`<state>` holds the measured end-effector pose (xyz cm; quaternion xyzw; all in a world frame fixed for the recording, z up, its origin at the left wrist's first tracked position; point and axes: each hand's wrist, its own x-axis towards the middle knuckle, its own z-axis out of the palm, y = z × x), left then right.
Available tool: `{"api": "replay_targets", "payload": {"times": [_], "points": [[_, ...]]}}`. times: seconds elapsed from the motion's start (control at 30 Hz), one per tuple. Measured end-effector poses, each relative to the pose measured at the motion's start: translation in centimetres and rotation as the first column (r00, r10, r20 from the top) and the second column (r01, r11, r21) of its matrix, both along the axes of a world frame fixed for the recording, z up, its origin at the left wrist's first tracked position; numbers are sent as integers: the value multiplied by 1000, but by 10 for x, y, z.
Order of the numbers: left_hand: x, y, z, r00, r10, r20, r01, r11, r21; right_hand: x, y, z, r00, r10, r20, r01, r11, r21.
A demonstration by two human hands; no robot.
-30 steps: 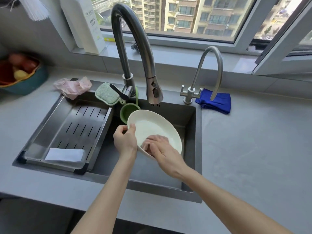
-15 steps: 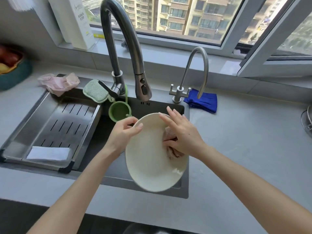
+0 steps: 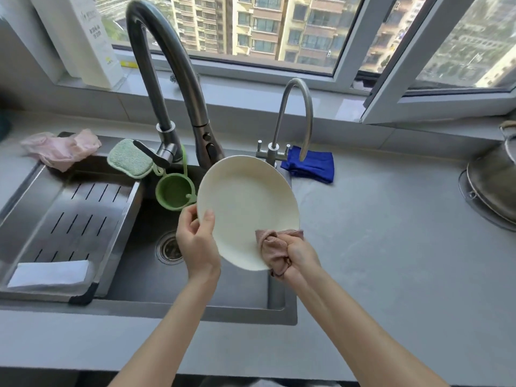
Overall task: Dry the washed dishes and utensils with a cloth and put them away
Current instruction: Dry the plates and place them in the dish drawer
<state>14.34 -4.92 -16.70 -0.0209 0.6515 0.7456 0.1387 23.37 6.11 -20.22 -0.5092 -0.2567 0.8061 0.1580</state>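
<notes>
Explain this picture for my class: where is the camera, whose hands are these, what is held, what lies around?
There is no machine: these are a person's two bare hands. The one camera sits on the person's head and looks down over a kitchen sink. The left hand grips the rim of a cream plate, tilted above the sink. The right hand holds a bunched pinkish cloth against the plate's lower edge. On the grey counter lies a blue cloth; a pale pink cloth and a green sponge rest at the sink's back edge; a metal pot stands far right.
</notes>
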Motion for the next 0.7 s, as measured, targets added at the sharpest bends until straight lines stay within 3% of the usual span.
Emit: {"api": "replay_targets", "payload": {"times": [0.1,0.2,0.23,0.3,0.4,0.47,0.53,0.6,0.7], "points": [[-2,-11,-10,963,-247,109,256,964,-76,19,14,15,976,53,212,-97,975,202],[-32,-15,-12,763,-589,266,629,771,-95,37,34,38,932,227,282,-305,911,276],[-42,-13,-11,692,-670,267,711,698,-91,40,44,42,891,281,357,-408,841,357],[-56,-2,-3,576,-791,207,816,571,-86,39,61,54,770,367,521,-624,603,497],[-60,17,11,439,-882,171,898,423,-121,26,76,71,650,467,600,-756,307,579],[-58,27,18,449,-883,140,888,422,-182,17,84,82,622,461,633,-771,216,600],[-55,35,26,524,-851,40,810,483,-333,12,89,86,636,444,631,-752,173,636],[-51,41,30,613,-785,-83,691,584,-425,11,94,86,672,427,605,-719,181,671],[-39,44,28,736,-672,-84,611,712,-345,17,100,76,771,302,561,-631,241,737]]}}
